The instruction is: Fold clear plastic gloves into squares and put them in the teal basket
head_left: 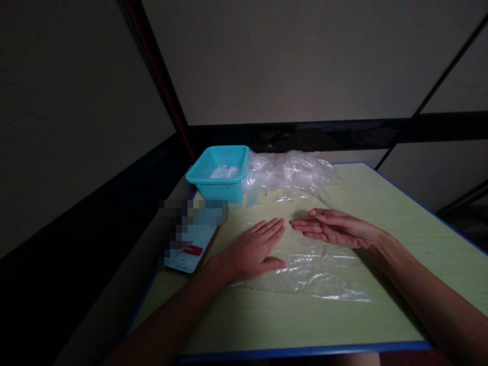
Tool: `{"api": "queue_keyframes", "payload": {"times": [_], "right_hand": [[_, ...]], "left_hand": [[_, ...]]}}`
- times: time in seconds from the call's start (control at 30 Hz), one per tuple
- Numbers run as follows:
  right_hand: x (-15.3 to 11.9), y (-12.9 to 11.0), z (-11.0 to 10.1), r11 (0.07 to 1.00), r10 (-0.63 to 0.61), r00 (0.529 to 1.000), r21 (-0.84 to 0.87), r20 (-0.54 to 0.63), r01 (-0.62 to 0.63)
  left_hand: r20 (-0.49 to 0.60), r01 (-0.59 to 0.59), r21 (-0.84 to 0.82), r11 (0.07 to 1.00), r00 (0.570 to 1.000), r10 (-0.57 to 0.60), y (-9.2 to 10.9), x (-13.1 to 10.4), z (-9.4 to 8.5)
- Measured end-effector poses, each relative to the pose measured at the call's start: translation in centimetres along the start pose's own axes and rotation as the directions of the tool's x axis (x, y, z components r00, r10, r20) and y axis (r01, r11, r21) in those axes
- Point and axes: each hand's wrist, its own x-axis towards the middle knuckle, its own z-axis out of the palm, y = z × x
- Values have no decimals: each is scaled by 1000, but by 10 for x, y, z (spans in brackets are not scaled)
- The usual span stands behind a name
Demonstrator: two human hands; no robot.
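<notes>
A clear plastic bag (324, 277) lies spread on the pale green table, creased along its near edge. My left hand (257, 250) rests palm down on the bag's left part, its fingers stretched out and its thumb apart. To the right, my right hand (333, 227) is turned with the palm up over the far part of the bag, fingers extended to the left and nothing seen in them. The fingertips of both hands point toward each other with a small gap between them.
A turquoise basin (223, 189) with something whitish inside stands at the table's back left. Beside it is a heap of crumpled clear plastic bags (295, 173). A phone-like device (194, 244), partly blurred, lies left of my left hand. The table (404, 218) has a blue edge.
</notes>
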Motion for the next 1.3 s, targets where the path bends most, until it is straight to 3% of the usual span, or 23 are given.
{"api": "queue_keyframes", "payload": {"times": [0.3,0.67,1.0,1.3], "right_hand": [[-17,-12,-10,997,47,998,-54,-50,-49],[-20,-14,-11,991,36,973,-121,-228,-65],[-19,-14,-10,985,37,970,-157,-240,-76],[-16,-13,-6,968,-38,956,-247,-292,-37]], "left_hand": [[6,1,11,1000,1000,-1,2,0,-3],[-12,-12,18,1000,1000,12,0,-2,0],[-35,-8,24,1000,999,9,2,-2,1],[-122,-57,-30,998,991,53,-3,-1,5]]}}
